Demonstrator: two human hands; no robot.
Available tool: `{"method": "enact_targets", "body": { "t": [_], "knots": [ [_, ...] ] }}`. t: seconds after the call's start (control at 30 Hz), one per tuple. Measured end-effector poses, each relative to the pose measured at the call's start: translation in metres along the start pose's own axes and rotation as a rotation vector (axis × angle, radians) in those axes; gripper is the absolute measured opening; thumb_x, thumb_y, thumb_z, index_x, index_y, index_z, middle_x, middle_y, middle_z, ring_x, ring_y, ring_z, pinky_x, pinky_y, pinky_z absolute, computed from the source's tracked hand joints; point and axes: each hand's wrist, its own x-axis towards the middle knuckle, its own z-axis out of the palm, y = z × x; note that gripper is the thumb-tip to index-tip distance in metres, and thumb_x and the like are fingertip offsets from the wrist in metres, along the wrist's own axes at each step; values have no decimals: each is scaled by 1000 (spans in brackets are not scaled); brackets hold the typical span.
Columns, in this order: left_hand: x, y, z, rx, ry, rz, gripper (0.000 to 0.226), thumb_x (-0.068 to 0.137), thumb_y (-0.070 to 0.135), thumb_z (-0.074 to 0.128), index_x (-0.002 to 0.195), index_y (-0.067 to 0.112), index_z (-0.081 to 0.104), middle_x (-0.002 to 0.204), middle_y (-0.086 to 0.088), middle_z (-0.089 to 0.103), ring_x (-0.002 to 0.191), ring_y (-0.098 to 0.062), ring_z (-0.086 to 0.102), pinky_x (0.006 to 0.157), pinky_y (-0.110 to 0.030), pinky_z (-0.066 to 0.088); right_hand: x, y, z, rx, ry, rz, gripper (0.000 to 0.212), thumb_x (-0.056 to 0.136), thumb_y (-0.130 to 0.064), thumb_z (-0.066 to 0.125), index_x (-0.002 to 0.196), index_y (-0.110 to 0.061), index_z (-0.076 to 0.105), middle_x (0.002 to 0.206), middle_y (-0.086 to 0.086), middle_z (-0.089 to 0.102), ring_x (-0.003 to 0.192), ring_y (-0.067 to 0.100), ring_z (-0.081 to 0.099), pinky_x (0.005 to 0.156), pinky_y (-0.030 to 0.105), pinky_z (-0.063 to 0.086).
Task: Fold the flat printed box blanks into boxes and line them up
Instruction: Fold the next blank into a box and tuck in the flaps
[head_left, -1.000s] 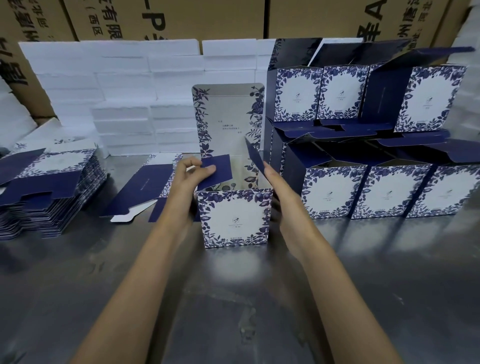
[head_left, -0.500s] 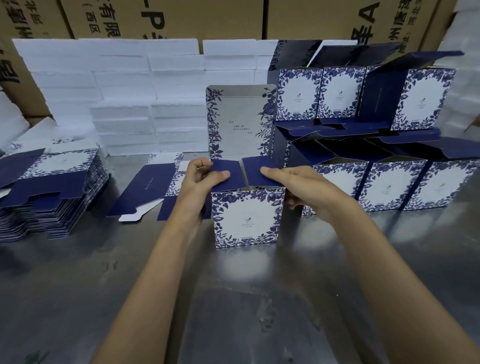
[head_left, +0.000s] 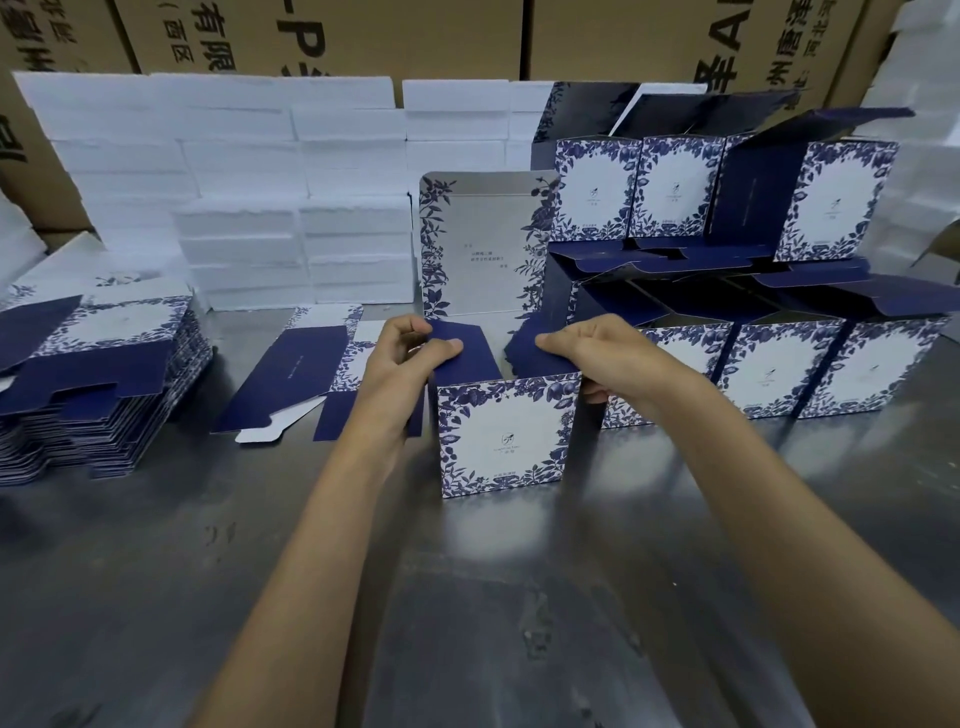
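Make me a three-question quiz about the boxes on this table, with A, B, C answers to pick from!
1. Where is the stack of flat blanks?
A. far left of the table
B. on top of the folded boxes
C. in front of the box

2. What colour are the side flaps?
A. red
B. dark blue
C. green

3. How is the lid of the box in the hands?
A. shut flat
C. torn off
B. standing up open

Answers: 1 A, the stack sits at the table's left edge. 2 B, the left hand and right hand each pinch a dark blue flap. 3 B, the lid rises upright behind the hands.
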Motion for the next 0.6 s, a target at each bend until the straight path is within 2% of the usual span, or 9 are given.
{"method": "enact_targets", "body": {
  "t": [0.03, 0.1, 0.2, 0.23, 0.3, 0.37, 0.43, 0.5, 0.6],
  "knots": [
    [0, 0, 0, 5, 4, 0, 24, 87, 12, 73, 94, 28, 57, 101, 4, 66, 82, -17, 66, 65, -28, 49, 1, 0, 0, -3, -2, 9, 25, 101, -32, 60, 83, -17, 50, 64, 4, 28, 50, 15, 27, 49, 26, 27],
    [0, 0, -1, 14, 1, -2, 24, 87, 12, 73, 94, 29, 57, 97, 6, 66, 78, -15, 65, 62, -27, 49, 4, -2, -3, 23, -22, 40, 41, 101, -31, 61, 69, -17, 40, 54, 1, 26, 46, 17, 22, 48, 26, 22],
    [0, 2, -2, 18, -21, -3, 24, 84, 14, 75, 89, 31, 59, 94, 8, 68, 77, -14, 67, 63, -27, 49, 9, -5, -8, -4, -1, 28, 54, 98, -42, 64, 58, -21, 34, 48, 0, 30, 39, 16, 24, 44, 22, 21],
    [0, 3, -2, 23, -31, -7, 23, 81, 16, 76, 85, 33, 61, 91, 9, 69, 78, -14, 68, 64, -28, 50, 9, -5, -7, -29, 1, 3, 52, 99, -44, 63, 60, -20, 38, 52, 3, 33, 42, 18, 29, 44, 22, 22],
    [0, 5, -3, 38, -55, -20, 22, 74, 22, 78, 78, 38, 63, 88, 11, 71, 81, -15, 69, 68, -30, 51, 8, -3, -3, -61, -5, -39, 33, 102, -38, 58, 79, -15, 54, 69, 11, 40, 59, 21, 39, 50, 26, 27],
    [0, 6, -4, 32, -73, -28, 21, 73, 24, 77, 75, 39, 63, 88, 11, 71, 82, -15, 70, 69, -31, 52, 9, -2, -1, -90, 1, -42, 22, 104, -30, 54, 87, -16, 53, 76, 11, 38, 62, 22, 38, 52, 28, 28],
    [0, 6, -5, 21, -82, -34, 21, 73, 24, 77, 76, 39, 63, 89, 10, 71, 81, -14, 69, 67, -30, 51, 13, -4, -4, -99, -17, -25, 34, 104, -27, 54, 75, -13, 46, 61, 8, 31, 49, 19, 28, 47, 24, 24],
    [0, 7, -6, 18, -99, -42, 21, 74, 24, 77, 77, 38, 62, 91, 10, 70, 79, -14, 69, 61, -28, 51, 17, -6, -6, -73, -12, -11, 50, 103, -30, 56, 61, -19, 32, 50, 1, 26, 42, 16, 21, 44, 22, 19],
    [-1, 7, -8, 27, -132, -46, 22, 78, 21, 76, 82, 36, 60, 92, 10, 70, 76, -13, 69, 54, -25, 51, 20, -4, -4, -59, 31, -46, 53, 103, -31, 58, 59, -23, 30, 51, 1, 27, 43, 15, 21, 44, 22, 18]
  ]
}}
